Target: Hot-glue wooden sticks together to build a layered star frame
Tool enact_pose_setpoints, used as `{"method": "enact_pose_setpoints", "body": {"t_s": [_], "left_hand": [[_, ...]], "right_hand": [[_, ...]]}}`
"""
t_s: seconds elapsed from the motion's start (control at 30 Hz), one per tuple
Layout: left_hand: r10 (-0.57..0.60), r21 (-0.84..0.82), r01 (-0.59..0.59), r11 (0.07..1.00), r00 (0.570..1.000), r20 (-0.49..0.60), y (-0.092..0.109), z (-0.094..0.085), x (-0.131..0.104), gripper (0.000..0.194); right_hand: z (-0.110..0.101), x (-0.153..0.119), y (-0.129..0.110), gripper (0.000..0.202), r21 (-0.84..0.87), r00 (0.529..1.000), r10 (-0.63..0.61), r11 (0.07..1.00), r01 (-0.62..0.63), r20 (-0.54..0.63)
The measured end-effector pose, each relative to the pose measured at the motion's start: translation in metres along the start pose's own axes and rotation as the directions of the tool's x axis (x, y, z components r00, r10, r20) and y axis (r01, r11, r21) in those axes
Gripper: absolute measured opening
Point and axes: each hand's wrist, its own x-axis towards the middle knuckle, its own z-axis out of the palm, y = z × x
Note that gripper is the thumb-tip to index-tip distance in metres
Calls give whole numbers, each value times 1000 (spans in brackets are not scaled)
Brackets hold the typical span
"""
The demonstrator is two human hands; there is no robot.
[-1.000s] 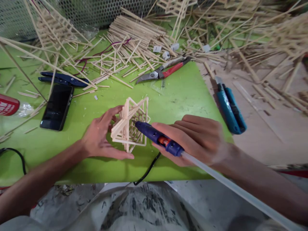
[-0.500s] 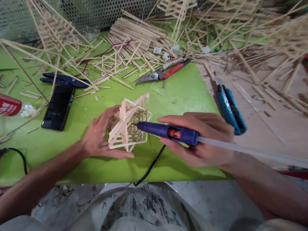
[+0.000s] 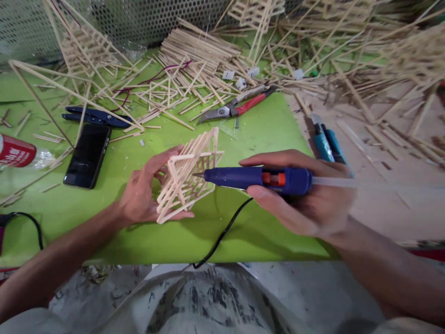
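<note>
My left hand (image 3: 141, 190) is closed around the left side of a small lattice frame (image 3: 179, 185) built from thin wooden sticks, tilted above the green table. Part of its fingers is hidden behind the sticks. In my right hand (image 3: 306, 199) lies a blue hot glue gun (image 3: 239, 178), gripped along its body, with a glue stick (image 3: 332, 182) poking out of its rear end. The metal nozzle points left, in front of the frame's right part; whether it touches a stick I cannot tell. A black cord (image 3: 222, 235) curves from below the gun to the table's front edge.
Behind my hands are red-handled pruning shears (image 3: 236, 105), a pile of wooden sticks (image 3: 201, 51) and dark blue pliers (image 3: 97, 117). At left are a phone (image 3: 86, 157) and a red-labelled container (image 3: 17, 152). A teal cutter (image 3: 325, 141) is partly behind my right hand. A stick pyramid (image 3: 85, 46) stands back left.
The glue gun has moved back to the right and its body has rolled slightly. My left hand has turned the stick frame, so a different face shows.
</note>
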Motion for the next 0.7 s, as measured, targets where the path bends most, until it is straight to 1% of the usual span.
{"method": "enact_pose_setpoints", "body": {"t_s": [0.1,0.17,0.3,0.4,0.5,0.6,0.7], "left_hand": [[56,2,-56,998,998,-9,-3,0,1,116],[86,14,-86,996,996,-2,-6,0,0,118],[106,20,-106,994,994,16,-8,1,1,115],[118,33,-118,992,993,13,-9,2,0,112],[90,19,-90,996,996,12,-10,3,-3,113],[52,24,-53,998,999,10,-10,3,-5,119],[50,25,-50,998,999,15,-10,2,-5,119]], "right_hand": [[1,-1,2,19,72,998,66,995,-65,-6],[2,-2,4,21,94,996,89,992,-89,9],[4,-3,7,23,89,991,118,988,-123,61],[3,-3,8,23,67,991,105,992,-111,88],[3,-2,7,21,75,992,84,993,-91,93],[2,-2,5,19,101,994,77,991,-85,81],[2,-2,5,21,99,993,87,991,-94,75]]}}
